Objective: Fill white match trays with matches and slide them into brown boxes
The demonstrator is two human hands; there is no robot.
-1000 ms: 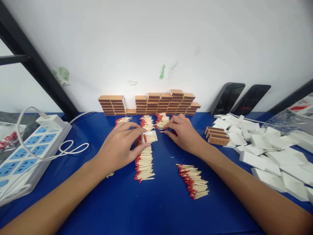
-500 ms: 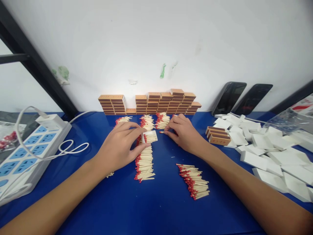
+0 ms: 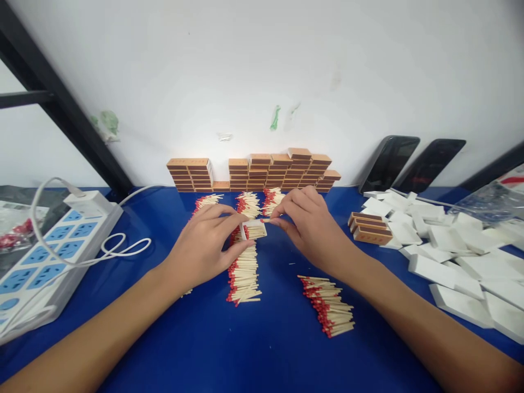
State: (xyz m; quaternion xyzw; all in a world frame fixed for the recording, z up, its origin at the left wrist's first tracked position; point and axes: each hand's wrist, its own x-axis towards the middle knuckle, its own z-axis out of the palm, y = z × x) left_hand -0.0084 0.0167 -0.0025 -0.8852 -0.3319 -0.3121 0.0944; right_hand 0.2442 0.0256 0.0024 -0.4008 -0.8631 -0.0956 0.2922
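My left hand (image 3: pixel 207 237) pinches a small white matchbox tray (image 3: pixel 244 231) between thumb and fingers. Red-tipped matches (image 3: pixel 255 232) lie inside that tray. Close to its right end, my right hand (image 3: pixel 305 221) is closed on a single match (image 3: pixel 265 220), its red head pointing left over the tray's edge. Below the tray, a long pile of matches (image 3: pixel 244 273) runs down the blue table. Another pile of matches (image 3: pixel 329 305) lies in front of my right forearm. Smaller match piles (image 3: pixel 248 204) sit behind my hands, partly covered by them.
Stacked brown matchboxes (image 3: pixel 282 173) line the wall. Three more matchboxes (image 3: pixel 370 229) stand at right, beside a heap of white trays (image 3: pixel 450 251). Two phones (image 3: pixel 388 164) lean on the wall. At left lies a power strip (image 3: pixel 53 251) with a white cable (image 3: pixel 126 248).
My right hand has lifted the match off the table and brought it left to the tray's right end. My left hand still holds the tray in nearly the same place.
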